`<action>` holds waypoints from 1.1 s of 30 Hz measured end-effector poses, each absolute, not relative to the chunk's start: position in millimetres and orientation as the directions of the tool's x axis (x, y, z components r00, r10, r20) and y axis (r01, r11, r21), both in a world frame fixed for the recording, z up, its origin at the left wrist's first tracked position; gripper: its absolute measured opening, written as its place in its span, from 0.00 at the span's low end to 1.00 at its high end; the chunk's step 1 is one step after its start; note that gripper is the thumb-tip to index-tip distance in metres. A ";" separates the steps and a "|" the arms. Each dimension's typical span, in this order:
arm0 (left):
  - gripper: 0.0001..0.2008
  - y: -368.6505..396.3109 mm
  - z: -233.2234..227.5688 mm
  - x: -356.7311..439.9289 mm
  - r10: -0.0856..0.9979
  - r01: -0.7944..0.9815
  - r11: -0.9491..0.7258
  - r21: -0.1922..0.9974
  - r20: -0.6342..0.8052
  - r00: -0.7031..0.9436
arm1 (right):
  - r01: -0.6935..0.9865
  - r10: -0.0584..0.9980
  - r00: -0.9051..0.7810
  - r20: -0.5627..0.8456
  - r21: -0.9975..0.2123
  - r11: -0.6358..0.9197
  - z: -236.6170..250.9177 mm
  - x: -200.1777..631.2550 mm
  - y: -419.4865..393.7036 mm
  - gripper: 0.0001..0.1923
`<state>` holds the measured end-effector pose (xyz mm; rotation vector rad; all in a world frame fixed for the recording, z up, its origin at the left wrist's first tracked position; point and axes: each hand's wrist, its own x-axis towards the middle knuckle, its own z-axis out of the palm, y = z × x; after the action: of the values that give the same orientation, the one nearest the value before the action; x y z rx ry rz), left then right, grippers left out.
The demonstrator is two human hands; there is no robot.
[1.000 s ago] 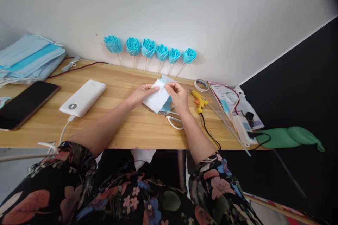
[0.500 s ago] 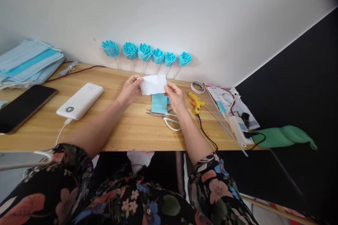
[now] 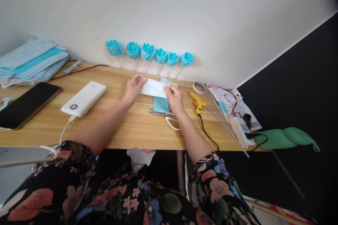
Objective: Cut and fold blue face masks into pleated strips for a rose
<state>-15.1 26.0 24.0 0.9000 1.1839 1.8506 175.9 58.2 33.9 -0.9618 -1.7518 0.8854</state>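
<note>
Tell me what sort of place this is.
Probably a home craft desk. Blue paper roses on sticks lean against the wall, a yellow glue gun and scissors lie on the wooden table, and face masks are stacked at left.

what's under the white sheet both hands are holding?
Below the white rectangular sheet, pinched by left hand and right hand, a blue folded piece and white-handled scissors lie on the wooden table. Anything directly beneath is covered.

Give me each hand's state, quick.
Left hand: pinching the white sheet's left end.
Right hand: pinching its right end.
</note>
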 end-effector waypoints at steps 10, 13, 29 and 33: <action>0.07 27.1 29.8 -21.9 0.842 -0.134 -0.300 0.944 0.197 -0.502 | 0.251 0.876 -0.290 0.385 -0.852 0.458 31.8 174.9 57.5 0.27; 0.06 28.2 29.0 -26.5 0.841 -0.028 -0.273 0.962 0.225 -0.492 | 0.245 0.859 -0.335 0.387 -0.845 0.476 32.1 173.7 57.5 0.27; 0.28 9.4 72.0 -64.6 0.906 0.858 0.238 0.455 0.214 -0.365 | 0.830 0.943 -0.232 0.238 -0.458 0.319 41.1 197.1 80.5 0.20; 0.19 -47.4 130.2 -12.5 0.967 0.557 -0.254 0.790 0.194 0.166 | 0.894 0.961 -0.222 0.168 -0.358 0.269 44.9 196.4 75.6 0.25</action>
<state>-12.5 -47.4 130.2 1.8893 1.4387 0.9510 196.4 75.6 44.9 -1.6891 -2.1940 0.2611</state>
